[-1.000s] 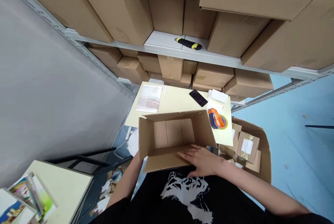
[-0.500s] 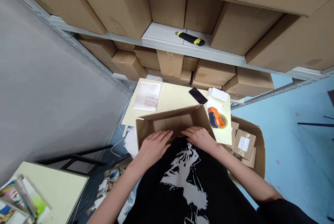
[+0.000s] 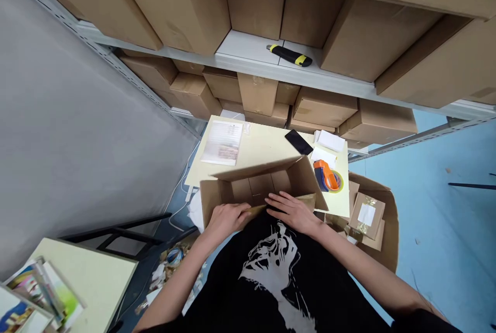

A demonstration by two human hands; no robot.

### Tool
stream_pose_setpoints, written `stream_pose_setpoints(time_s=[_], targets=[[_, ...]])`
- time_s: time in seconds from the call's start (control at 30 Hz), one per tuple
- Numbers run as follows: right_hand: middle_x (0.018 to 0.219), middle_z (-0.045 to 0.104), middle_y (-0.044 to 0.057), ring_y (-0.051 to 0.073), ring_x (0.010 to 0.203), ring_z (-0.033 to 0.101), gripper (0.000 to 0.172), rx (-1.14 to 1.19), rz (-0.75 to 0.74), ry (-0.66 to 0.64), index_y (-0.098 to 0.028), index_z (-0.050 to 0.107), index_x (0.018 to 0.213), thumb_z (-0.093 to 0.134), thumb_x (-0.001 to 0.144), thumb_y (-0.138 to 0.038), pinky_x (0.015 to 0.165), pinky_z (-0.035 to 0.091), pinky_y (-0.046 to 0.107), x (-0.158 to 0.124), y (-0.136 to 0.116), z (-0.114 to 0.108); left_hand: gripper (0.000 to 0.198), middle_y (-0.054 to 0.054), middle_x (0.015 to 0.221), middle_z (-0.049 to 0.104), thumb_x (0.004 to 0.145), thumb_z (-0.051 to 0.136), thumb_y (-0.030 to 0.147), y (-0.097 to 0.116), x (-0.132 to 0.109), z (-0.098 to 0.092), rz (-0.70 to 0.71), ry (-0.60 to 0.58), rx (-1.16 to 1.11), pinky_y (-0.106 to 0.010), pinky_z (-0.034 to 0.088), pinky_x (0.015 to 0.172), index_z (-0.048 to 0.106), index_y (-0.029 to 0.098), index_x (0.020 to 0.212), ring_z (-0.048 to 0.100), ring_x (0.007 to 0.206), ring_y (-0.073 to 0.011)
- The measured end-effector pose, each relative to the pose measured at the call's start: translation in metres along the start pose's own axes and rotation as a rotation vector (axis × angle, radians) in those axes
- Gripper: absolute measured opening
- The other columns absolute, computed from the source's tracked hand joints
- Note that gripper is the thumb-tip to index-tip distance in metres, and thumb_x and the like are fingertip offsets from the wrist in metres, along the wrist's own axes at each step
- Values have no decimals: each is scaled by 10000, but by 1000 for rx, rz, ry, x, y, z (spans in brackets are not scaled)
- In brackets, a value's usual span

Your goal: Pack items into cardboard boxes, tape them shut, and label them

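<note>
Box [image 3: 258, 185], mouth upward, long axis crosswise, near flap [image 3: 309, 200] in left hand [image 3: 226, 219], right hand [image 3: 291, 212] splayed

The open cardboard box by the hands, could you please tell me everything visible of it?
The box looks like plain brown cardboard, roughly rectangular, with its open side facing the camera. Inside, seams cross its bottom. It sits slightly askew, covering part of the pale table's near edge in view; what supports it is hidden. The left hand and right hand touch its near side, partly hiding it.
</note>
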State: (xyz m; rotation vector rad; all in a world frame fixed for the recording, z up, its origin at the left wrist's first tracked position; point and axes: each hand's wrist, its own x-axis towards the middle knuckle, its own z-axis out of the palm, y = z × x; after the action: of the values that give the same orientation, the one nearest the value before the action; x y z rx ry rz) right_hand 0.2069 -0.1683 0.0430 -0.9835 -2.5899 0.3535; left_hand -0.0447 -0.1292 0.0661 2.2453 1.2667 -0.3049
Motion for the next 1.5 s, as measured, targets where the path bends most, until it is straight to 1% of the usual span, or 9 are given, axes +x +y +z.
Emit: stream_pose_setpoints(time_s=[0.13,0.27,0.43,0.53,0.7,0.87,1.07,1.23,1.5], targets=[[1219,628,64,155,1317,379,253,88,-75,30,-164,630,1022,388,948,-143,1079,358,387,9,4,-3,319,-13,907,727,915,383,420,-11,27,-27,32,87,27,-228,400,619,653,296,1032,672,801,-185],[927,715,40,140,1005,631,294,267,-56,-274,-207,631,1021,349,953,-159,904,488,290,-10,-9,7,315,-17,896,728,914,389,421,-20,47,-51,-2,150,87,-229,393,605,654,282,1008,669,819,-191],[1008,698,95,224,900,676,308,282,710,-467,-205,575,1170,416,924,-301,769,534,309,-78,-13,-3,273,-4,966,718,928,380,339,-12,37,-49,213,131,63,-224,421,611,628,272,1021,670,823,-175],[975,702,100,255,880,678,296,254,909,-396,-217,625,1077,408,920,-344,743,546,356,-93,-4,-40,336,-3,1105,681,914,342,168,-9,20,-34,391,116,65,-222,456,635,598,274,1104,653,928,-163],[1091,653,78,210,1009,616,311,186,676,-122,-232,583,1148,362,946,-316,872,512,356,-40,15,-79,499,-12,1218,625,815,323,-17,-15,6,-20,562,179,200,-236,498,658,571,256,1151,643,943,-151],[1177,621,182,315,1054,597,388,-136,583,-352,-115,588,1203,560,832,-228,889,500,458,6,30,-57,356,-57,1171,648,834,408,23,-7,-4,-17,611,307,384,-307,517,762,589,201,1084,644,928,-184],[1086,685,88,235,913,667,323,269,476,-490,-230,632,1138,462,905,-375,760,551,358,42,23,-109,406,-58,1217,621,901,422,342,-21,-23,-45,408,520,75,-357,461,943,473,215,1282,575,1106,-213],[746,690,28,134,628,637,337,615,560,-288,-191,645,870,403,921,-421,531,519,240,156,79,-141,393,-96,1215,604,933,275,308,-127,45,-94,-312,741,-328,-346,472,889,450,180,1262,602,1046,-203],[865,688,153,200,740,667,463,734,1064,-651,-96,594,936,649,752,-518,652,570,330,304,169,-6,571,-259,1265,504,715,614,355,-231,200,-60,-785,281,-460,-449,399,928,454,85,1192,460,1212,-379]])
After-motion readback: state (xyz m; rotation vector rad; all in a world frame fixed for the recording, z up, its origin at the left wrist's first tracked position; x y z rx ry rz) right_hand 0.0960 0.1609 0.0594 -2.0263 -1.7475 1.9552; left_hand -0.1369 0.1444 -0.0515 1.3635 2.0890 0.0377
